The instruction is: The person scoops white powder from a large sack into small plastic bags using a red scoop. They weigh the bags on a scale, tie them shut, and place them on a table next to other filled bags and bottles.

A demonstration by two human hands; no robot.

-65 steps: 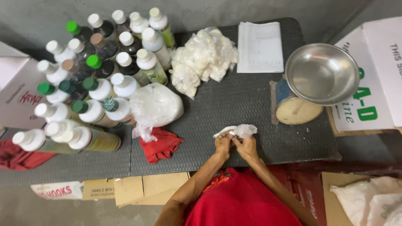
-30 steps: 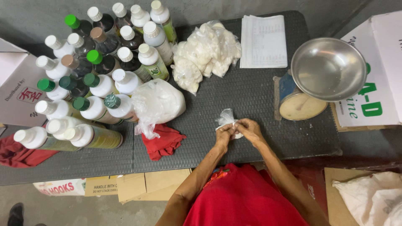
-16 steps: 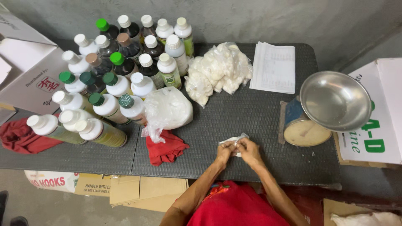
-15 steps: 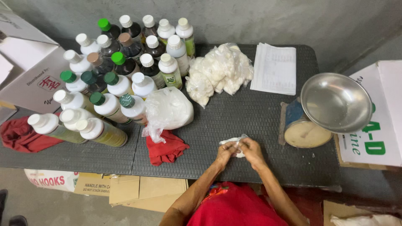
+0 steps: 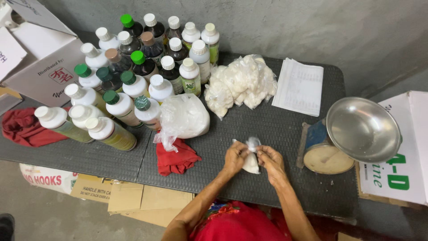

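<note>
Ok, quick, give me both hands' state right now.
Left hand: fingers closed on the small white bag, pinching its left side.
Right hand: fingers closed on the same bag, gripping near its twisted top.

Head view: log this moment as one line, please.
hands: left hand and right hand both pinch small white bag | position: just above dark table | nearby: red cloth, pile of filled bags, scale with metal bowl

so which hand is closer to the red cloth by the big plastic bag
Left. The left hand sits just right of the red cloth, gripping the small white bag. The right hand grips the bag's far side, farther from the cloth.
</note>
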